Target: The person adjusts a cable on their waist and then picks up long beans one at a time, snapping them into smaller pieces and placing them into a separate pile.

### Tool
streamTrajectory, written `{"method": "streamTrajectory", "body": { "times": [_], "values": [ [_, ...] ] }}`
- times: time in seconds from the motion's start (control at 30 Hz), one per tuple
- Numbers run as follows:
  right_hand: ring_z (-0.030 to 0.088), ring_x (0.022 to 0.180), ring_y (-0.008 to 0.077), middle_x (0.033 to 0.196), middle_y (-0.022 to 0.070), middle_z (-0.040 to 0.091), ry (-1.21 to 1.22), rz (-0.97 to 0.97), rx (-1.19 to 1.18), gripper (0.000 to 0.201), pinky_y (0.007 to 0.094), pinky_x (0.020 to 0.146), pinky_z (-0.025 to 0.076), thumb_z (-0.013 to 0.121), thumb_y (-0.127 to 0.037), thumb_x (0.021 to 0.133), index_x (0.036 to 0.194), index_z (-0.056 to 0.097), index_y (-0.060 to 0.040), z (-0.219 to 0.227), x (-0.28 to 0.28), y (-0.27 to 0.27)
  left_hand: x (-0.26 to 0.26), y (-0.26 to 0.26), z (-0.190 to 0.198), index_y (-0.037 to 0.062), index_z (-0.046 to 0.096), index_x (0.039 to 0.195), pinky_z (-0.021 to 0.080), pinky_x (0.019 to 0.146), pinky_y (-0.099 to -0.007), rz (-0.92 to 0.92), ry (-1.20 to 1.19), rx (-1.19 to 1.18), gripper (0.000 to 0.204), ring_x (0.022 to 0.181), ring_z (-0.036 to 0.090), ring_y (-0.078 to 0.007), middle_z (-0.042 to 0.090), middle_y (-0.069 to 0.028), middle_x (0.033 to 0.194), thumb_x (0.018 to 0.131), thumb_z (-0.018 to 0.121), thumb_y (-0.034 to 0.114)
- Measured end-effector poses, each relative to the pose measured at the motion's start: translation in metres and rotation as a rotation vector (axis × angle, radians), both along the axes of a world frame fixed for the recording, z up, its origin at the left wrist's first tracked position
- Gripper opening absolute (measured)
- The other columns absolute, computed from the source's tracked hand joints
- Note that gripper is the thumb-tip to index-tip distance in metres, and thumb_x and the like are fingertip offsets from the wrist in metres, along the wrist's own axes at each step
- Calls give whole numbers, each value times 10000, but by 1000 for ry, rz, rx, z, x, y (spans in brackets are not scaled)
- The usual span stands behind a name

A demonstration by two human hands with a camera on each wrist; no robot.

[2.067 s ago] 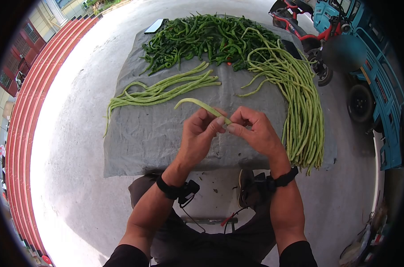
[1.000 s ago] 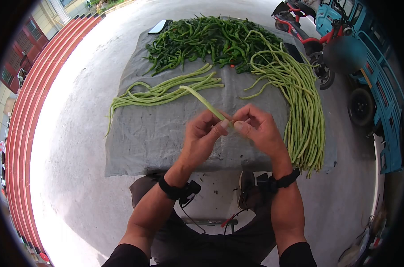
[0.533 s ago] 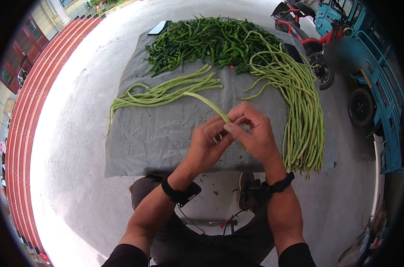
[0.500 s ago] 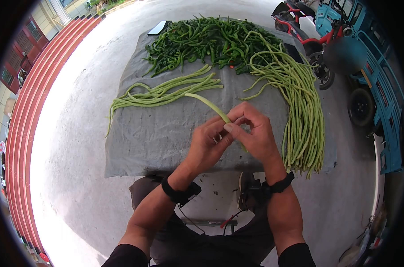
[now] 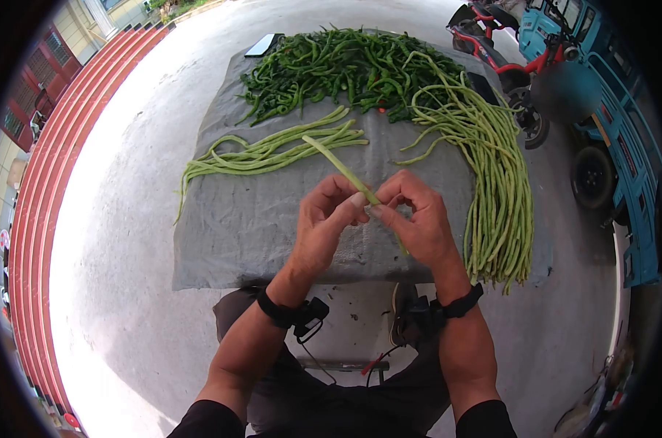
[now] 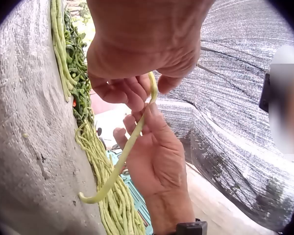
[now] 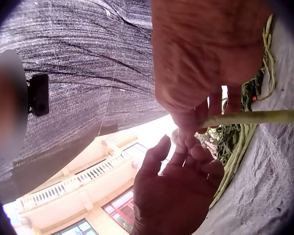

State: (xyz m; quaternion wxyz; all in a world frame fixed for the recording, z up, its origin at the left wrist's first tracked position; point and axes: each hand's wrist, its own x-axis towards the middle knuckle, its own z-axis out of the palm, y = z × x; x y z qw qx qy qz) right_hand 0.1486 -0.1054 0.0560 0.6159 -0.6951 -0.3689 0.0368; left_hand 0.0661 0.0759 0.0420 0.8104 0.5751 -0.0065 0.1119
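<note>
Above the front of the grey cloth point(image 5: 258, 219), both hands pinch one pale green yardlong bean point(image 5: 338, 162). My left hand point(image 5: 324, 223) grips it near its middle with thumb and fingers, and the far end points up and left. Close beside it, my right hand point(image 5: 422, 219) holds the bean between thumb and forefinger; the lower end shows beneath that hand. In the left wrist view the bean point(image 6: 120, 164) curves down past the right hand point(image 6: 159, 164). The right wrist view shows the bean point(image 7: 264, 117) running off to the right, with the left hand point(image 7: 174, 196) below.
Several long beans point(image 5: 272, 150) lie at the left of the cloth. A large bundle of beans point(image 5: 499, 197) spreads along its right side. Behind are a heap of green peppers point(image 5: 331, 69), a phone point(image 5: 263, 45) and a dark flat object point(image 5: 481, 87). A blue vehicle point(image 5: 623, 153) stands right.
My left hand has drawn back left from under the right hand. The bean's far end has risen, and its lower end now hangs below the right hand, unlike at first.
</note>
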Motion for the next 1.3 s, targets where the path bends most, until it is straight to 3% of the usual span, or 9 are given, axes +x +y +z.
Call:
{"method": "streamTrajectory", "body": {
  "times": [0.2, 0.3, 0.47, 0.77, 1.07, 1.3],
  "values": [
    [628, 840, 124, 946, 43, 661, -53, 14, -53, 134, 301, 759, 527, 787, -4, 893, 973, 681, -21, 1, 0, 0, 2, 0, -9, 44, 675, 1089, 517, 786, -229, 17, -58, -7, 126, 845, 629, -45, 714, 12, 993, 1064, 718, 160],
    [661, 833, 157, 920, 49, 697, -12, 17, -41, 150, 330, 746, 525, 820, -43, 875, 977, 711, -32, 0, 1, 1, 2, -1, -8, 38, 675, 1073, 519, 785, -226, 28, -73, 13, 117, 847, 627, -44, 709, 18, 981, 1062, 719, 147],
    [683, 876, 141, 976, 39, 734, 71, 82, -35, 170, 314, 762, 538, 819, -92, 908, 1032, 722, -27, -4, 3, -3, 1, -3, -9, 31, 688, 1025, 510, 766, -229, 67, -74, 112, 130, 837, 610, -41, 697, 30, 938, 1048, 737, 150],
    [695, 912, 140, 1014, 51, 735, 134, 30, 86, 187, 310, 795, 551, 794, -105, 933, 1083, 714, -27, 0, 2, -1, 0, -5, -8, 24, 700, 988, 497, 686, -243, 95, -79, 481, 101, 748, 588, -51, 673, 26, 848, 975, 779, 86],
    [668, 906, 133, 1000, 32, 696, 69, 32, 73, 133, 313, 785, 540, 789, -59, 922, 1024, 707, -34, -2, 2, 1, -1, -11, -8, 17, 695, 983, 501, 654, -249, 78, -57, 486, 100, 733, 601, -47, 683, 19, 815, 959, 780, 65],
    [666, 894, 134, 989, 36, 688, 80, 21, 58, 128, 311, 782, 545, 787, -42, 914, 1008, 702, -26, 1, 0, 1, -2, -2, -7, 27, 694, 1015, 493, 735, -255, 26, -33, 452, 141, 808, 611, -56, 697, 23, 885, 968, 767, 138]
  ]
}}
